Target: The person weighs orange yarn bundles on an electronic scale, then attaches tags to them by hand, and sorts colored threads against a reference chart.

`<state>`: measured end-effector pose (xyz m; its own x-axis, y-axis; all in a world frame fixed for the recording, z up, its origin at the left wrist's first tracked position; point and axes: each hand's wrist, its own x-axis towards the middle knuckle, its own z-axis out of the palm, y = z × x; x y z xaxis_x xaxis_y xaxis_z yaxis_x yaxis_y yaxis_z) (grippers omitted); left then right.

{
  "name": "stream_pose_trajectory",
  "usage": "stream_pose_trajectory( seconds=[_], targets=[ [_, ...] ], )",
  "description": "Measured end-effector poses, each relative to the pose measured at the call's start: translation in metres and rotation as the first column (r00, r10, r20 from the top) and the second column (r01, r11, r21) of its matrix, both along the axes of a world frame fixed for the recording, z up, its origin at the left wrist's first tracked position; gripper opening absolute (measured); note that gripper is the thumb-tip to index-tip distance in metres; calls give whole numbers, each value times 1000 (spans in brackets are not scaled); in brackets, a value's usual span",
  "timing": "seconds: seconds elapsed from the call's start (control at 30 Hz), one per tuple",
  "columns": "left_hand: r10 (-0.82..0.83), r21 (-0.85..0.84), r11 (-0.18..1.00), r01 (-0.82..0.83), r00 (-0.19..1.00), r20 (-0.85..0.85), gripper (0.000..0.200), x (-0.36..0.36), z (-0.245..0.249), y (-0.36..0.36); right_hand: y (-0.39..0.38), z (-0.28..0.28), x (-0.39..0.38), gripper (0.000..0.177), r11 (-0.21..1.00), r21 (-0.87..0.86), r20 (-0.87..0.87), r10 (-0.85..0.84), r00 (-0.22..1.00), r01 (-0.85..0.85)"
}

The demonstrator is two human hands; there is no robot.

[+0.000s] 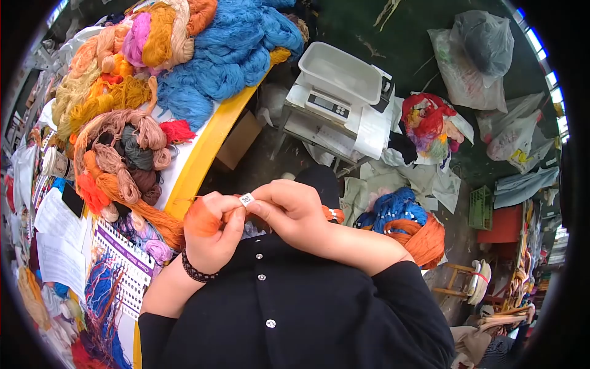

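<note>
In front of my black shirt, my left hand (216, 237) and my right hand (287, 206) meet at the fingertips. Between them is a small white label (246, 199) printed with "30", pinched by thumb and fingers of both hands. Fine orange thread (201, 219) wraps around the back of my left hand, with a loose end sticking out to the left. How the label joins the thread is hidden by my fingers. Part of an orange-and-white bundle (334, 214) shows behind my right wrist.
Left, a yellow-edged table (209, 149) bears blue yarn (227, 55), a pinkish-brown skein (114, 163) and a printed thread card (126, 264). Ahead stands a scale (329, 106) with a white tray (342, 72). Blue (396, 209) and orange yarn (421, 240) lies at right, near a wooden stool (456, 280).
</note>
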<state>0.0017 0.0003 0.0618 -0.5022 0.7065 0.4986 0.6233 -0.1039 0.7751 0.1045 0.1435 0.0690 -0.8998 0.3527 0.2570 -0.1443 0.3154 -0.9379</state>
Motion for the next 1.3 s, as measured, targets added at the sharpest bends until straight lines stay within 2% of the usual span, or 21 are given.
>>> stream_pose_trajectory(
  seconds=[0.07,0.1,0.2,0.3,0.37,0.4,0.43,0.5,0.6,0.7,0.73,0.8,0.9,0.93,0.97,1.03,1.1,1.13,1.2,1.27,1.3],
  targets=[
    [-65,-49,994,101,874,481,11,3,1,5,6,-8,-3,11,961,272,-219,5,976,56],
    [32,-158,963,220,488,872,24,1,9,1,7,-9,-2,11,936,344,-251,14,968,76],
    [-184,283,827,486,-242,953,25,-13,-5,-3,8,-10,-2,11,896,425,-329,24,944,125],
    [-231,285,878,384,-181,956,20,-14,-12,-1,9,-14,-3,10,907,408,-366,53,929,109],
    [-198,14,942,335,525,828,17,-7,-6,5,7,-18,-2,7,999,-33,-198,-22,980,16],
    [-204,-71,964,257,883,422,10,-12,-7,7,6,-24,-3,10,968,-249,-139,7,990,-41],
    [-177,-101,975,199,966,189,6,-14,-2,8,5,-23,-2,10,969,-245,-143,7,990,-42],
    [-109,-94,992,88,962,-249,9,-17,1,11,3,-22,0,14,735,-678,61,84,995,-21],
    [-43,-58,998,19,895,-444,10,-18,-1,14,6,-22,-4,12,854,-520,61,61,996,-20],
    [-132,-209,953,220,920,369,15,-14,-14,8,16,-20,-3,9,999,-27,21,-18,1000,18],
    [-100,-178,916,358,636,765,25,-12,-6,12,19,-20,-2,8,956,291,-32,-32,999,40],
    [-52,-44,914,402,225,973,24,-18,-20,8,18,-21,-3,9,962,267,-35,-41,999,49],
    [-78,-133,942,307,588,805,14,-11,-5,13,16,-25,-3,10,974,218,-39,-60,997,68],
    [-141,-204,965,163,983,119,5,-19,-10,14,15,-30,-4,11,990,-137,89,-6,996,18],
    [-112,-193,975,113,994,16,3,-17,-11,13,15,-35,-3,11,878,-478,189,87,978,14],
    [-40,-78,996,44,998,52,9,-10,-19,18,21,-39,-1,13,908,-418,192,115,975,-25],
    [34,-180,952,246,502,864,17,-14,-23,13,26,-35,-2,12,921,383,-98,-31,995,66],
    [41,-118,924,364,213,976,22,-18,-17,14,24,-33,-1,9,876,467,-121,-74,990,123],
    [-26,3,923,385,55,998,19,-22,-21,12,21,-32,-1,8,944,315,-83,-72,994,95],
    [-65,6,929,370,147,987,16,-19,-28,14,15,-34,3,7,988,-142,79,-44,996,55],
    [-126,-111,945,306,656,744,10,-17,-28,16,17,-39,4,9,902,-432,126,73,989,-12]
  ],
)
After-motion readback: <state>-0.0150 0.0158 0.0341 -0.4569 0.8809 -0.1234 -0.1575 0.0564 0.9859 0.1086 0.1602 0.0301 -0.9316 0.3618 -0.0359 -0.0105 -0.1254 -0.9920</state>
